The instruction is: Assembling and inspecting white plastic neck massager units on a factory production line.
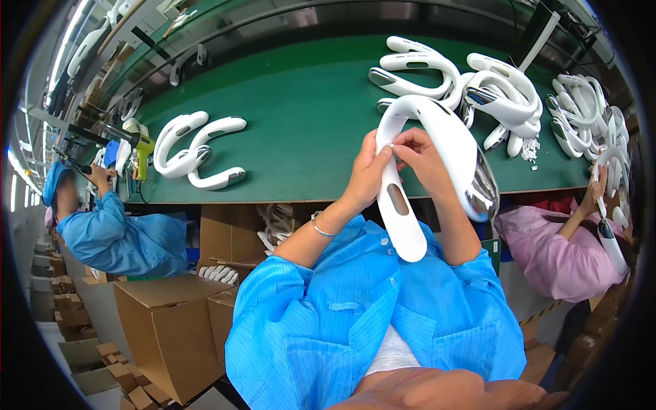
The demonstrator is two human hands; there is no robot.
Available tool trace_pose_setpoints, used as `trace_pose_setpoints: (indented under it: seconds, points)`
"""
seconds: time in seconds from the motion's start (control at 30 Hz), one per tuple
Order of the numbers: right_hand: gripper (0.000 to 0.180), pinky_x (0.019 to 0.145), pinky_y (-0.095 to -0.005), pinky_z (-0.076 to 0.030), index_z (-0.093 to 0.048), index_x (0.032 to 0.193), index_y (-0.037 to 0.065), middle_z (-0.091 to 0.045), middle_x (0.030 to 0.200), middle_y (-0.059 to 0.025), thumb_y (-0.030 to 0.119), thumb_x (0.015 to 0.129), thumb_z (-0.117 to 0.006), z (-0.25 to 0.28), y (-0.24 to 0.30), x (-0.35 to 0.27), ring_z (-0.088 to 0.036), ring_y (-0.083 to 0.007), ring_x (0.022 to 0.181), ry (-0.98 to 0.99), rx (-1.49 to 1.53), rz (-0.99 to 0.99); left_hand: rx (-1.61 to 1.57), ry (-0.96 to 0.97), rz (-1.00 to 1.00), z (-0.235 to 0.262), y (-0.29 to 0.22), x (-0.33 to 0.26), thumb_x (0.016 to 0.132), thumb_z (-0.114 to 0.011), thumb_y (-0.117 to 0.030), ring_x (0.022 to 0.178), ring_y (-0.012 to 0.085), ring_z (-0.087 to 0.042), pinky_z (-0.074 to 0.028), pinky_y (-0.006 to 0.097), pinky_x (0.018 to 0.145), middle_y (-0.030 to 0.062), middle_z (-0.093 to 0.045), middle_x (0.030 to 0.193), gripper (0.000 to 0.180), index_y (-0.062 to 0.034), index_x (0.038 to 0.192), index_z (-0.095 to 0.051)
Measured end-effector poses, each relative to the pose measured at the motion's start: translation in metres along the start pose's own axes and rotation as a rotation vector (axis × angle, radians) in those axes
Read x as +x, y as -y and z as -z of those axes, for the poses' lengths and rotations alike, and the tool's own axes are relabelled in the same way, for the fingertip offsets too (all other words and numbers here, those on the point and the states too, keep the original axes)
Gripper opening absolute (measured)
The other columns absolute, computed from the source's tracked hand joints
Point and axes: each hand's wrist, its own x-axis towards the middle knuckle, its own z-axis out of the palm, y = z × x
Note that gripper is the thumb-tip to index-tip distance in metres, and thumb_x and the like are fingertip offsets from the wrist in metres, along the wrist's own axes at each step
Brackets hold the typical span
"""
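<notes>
In front of my chest I hold a white U-shaped neck fan (pixel 447 140), its two arms hanging toward me. One arm has a long dark slot, and the other ends in a shiny silver part. My left hand (pixel 365 174) is closed round the slotted arm, thumb on its upper side. Close against that thumb, my right hand (pixel 420 154) has its fingertips pinched together at the same arm's edge. Whatever sits between those fingertips is too small or hidden to make out.
More neck fans lie on the green table: a pair (pixel 181 160) at left, a cluster (pixel 506 96) at right and a pile (pixel 581 113) farther right. Small white parts (pixel 529 150) lie by the cluster. Co-workers in blue (pixel 123 236) and pink (pixel 553 249) flank me. Cardboard boxes (pixel 167 328) stand below left.
</notes>
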Motion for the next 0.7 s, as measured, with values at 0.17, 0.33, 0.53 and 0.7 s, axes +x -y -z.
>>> trace_pose_setpoints:
  seconds: [0.17, 0.33, 0.53, 0.7]
  points:
    - [0.023, 0.071, -0.0269, -0.051, -0.059, 0.106, -0.003, -0.062, 0.093, -0.0094, 0.0, 0.083, -0.059, -0.001, 0.051, -0.027, -0.06, -0.0166, 0.085, -0.072, -0.116, -0.092, 0.122, -0.002, -0.167, -0.007, 0.007, -0.004, 0.096, -0.04, -0.017, 0.073, 0.0117, -0.057, -0.052, 0.026, 0.06, 0.0087, -0.055, 0.094, 0.038, -0.0039, 0.131, -0.03]
    - [0.03, 0.076, -0.0281, -0.05, -0.056, 0.112, -0.002, -0.062, 0.101, -0.011, -0.001, 0.083, -0.057, 0.001, 0.045, -0.034, -0.06, -0.0177, 0.089, 0.001, -0.076, 0.002, 0.22, -0.026, -0.214, -0.011, 0.005, -0.013, 0.095, -0.043, -0.018, 0.071, 0.0137, -0.06, -0.051, 0.027, 0.06, 0.0118, -0.059, 0.096, 0.041, -0.0018, 0.132, -0.033]
    - [0.044, 0.085, -0.0301, -0.047, -0.049, 0.126, -0.001, -0.058, 0.117, -0.0138, -0.004, 0.083, -0.053, -0.004, 0.029, -0.041, -0.058, -0.0191, 0.098, -0.045, -0.013, 0.02, 0.41, 0.018, -0.382, -0.011, 0.005, -0.018, 0.094, -0.046, -0.016, 0.075, 0.017, -0.062, -0.048, 0.029, 0.064, 0.013, -0.063, 0.093, 0.038, 0.0026, 0.126, -0.041]
    - [0.044, 0.084, -0.0292, -0.047, -0.05, 0.125, -0.001, -0.058, 0.118, -0.013, -0.004, 0.082, -0.053, -0.011, 0.017, -0.042, -0.058, -0.0194, 0.099, -0.177, -0.015, 0.121, 0.502, -0.019, -0.442, -0.022, -0.008, -0.021, 0.093, -0.047, -0.013, 0.074, 0.0176, -0.062, -0.048, 0.029, 0.065, 0.0131, -0.063, 0.088, 0.033, 0.0028, 0.122, -0.045]
